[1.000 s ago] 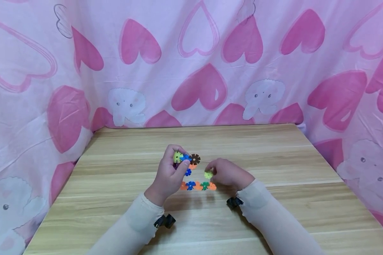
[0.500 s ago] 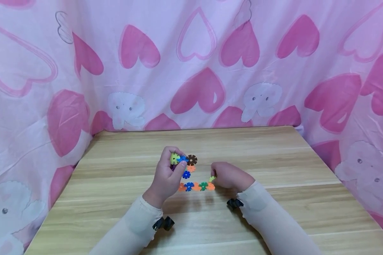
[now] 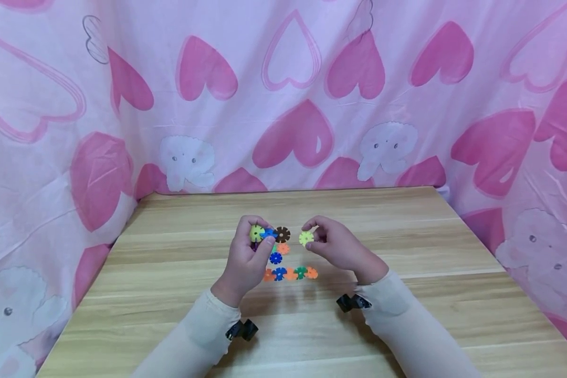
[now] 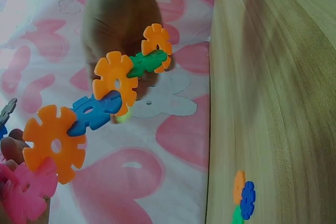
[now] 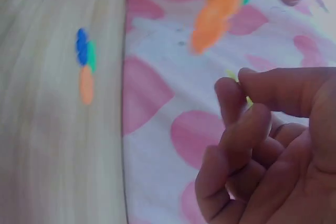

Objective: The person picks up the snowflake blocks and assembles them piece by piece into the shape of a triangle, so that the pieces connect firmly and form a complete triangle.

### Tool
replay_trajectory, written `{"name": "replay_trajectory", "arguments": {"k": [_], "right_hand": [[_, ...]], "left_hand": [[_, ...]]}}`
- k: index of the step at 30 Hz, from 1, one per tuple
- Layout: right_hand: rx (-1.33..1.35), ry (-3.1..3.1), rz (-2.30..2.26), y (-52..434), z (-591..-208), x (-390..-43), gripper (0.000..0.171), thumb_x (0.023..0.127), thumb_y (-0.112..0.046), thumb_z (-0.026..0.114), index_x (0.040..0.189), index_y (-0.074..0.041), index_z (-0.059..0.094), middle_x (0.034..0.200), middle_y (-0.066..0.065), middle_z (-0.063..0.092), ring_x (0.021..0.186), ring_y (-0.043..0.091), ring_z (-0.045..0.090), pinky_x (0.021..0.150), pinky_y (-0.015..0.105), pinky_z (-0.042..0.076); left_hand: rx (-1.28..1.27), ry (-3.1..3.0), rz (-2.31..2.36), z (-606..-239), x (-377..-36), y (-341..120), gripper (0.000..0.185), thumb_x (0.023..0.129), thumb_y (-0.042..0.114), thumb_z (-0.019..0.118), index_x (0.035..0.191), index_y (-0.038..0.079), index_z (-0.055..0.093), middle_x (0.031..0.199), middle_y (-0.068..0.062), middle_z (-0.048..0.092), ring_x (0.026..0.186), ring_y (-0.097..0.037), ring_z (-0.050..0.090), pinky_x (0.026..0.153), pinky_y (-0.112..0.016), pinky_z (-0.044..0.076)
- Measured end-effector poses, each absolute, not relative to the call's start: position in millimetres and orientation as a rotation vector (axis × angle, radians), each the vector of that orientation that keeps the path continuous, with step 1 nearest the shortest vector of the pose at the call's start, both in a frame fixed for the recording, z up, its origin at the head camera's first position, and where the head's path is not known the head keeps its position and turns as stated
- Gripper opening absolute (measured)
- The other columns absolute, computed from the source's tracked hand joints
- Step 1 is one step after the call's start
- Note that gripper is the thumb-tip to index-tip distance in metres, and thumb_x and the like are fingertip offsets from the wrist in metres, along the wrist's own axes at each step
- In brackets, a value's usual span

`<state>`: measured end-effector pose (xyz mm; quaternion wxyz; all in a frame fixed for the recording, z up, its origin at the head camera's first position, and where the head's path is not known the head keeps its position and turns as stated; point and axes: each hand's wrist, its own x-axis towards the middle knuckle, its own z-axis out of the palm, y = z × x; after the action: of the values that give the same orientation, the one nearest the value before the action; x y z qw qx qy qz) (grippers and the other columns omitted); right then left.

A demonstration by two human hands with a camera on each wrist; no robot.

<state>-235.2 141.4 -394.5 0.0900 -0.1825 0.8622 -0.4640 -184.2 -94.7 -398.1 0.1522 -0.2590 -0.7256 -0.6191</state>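
My left hand (image 3: 245, 260) grips an assembly of interlocking plastic snowflake discs. A yellow-green disc (image 3: 257, 233), a blue disc (image 3: 267, 234) and a brown disc (image 3: 282, 234) show at its top. Lower down, a chain of orange, blue and green discs (image 3: 290, 273) sticks out to the right. The left wrist view has this chain up close, beside a pink disc (image 4: 29, 192). Between thumb and fingertips, my right hand (image 3: 337, 245) pinches a single yellow disc (image 3: 306, 238), apart from the brown one. In the right wrist view its fingers mostly hide that disc.
On the wooden table (image 3: 387, 210) lie a loose orange disc (image 3: 283, 248) and a blue disc (image 3: 276, 258), with a green disc (image 5: 92, 56) against them. A pink heart-patterned curtain (image 3: 293, 131) surrounds the table's back and sides.
My right hand has dipped near the chain's right end, then risen with the yellow disc, which now faces the head camera level with the brown disc. The left hand has hardly moved.
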Motion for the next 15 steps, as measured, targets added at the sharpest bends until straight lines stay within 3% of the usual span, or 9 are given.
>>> {"name": "replay_trajectory", "arguments": {"k": [9,15], "right_hand": [[-0.733,2.249,-1.758,142.9,-374.2,-222.0,0.038,0.098,0.002,0.067,0.136,0.002,0.061,0.097,0.014,0.065,0.082,0.017,0.064,0.073,0.024,0.058],[-0.775,2.084,-1.837,142.3,-370.7,-216.7,0.034,0.101,0.002,0.063,0.135,0.004,0.061,0.102,0.014,0.066,0.090,0.017,0.070,0.079,0.025,0.060]], "left_hand": [[-0.730,-2.102,-1.754,-399.0,-184.2,-94.8,0.022,0.104,0.003,0.051,0.125,0.008,0.050,0.071,-0.003,0.043,0.049,-0.011,0.037,0.048,-0.024,0.039],[-0.748,-2.100,-1.749,-400.7,-184.4,-95.3,0.024,0.104,0.003,0.053,0.126,0.009,0.056,0.089,-0.005,0.053,0.053,-0.013,0.041,0.051,-0.024,0.043]]}}
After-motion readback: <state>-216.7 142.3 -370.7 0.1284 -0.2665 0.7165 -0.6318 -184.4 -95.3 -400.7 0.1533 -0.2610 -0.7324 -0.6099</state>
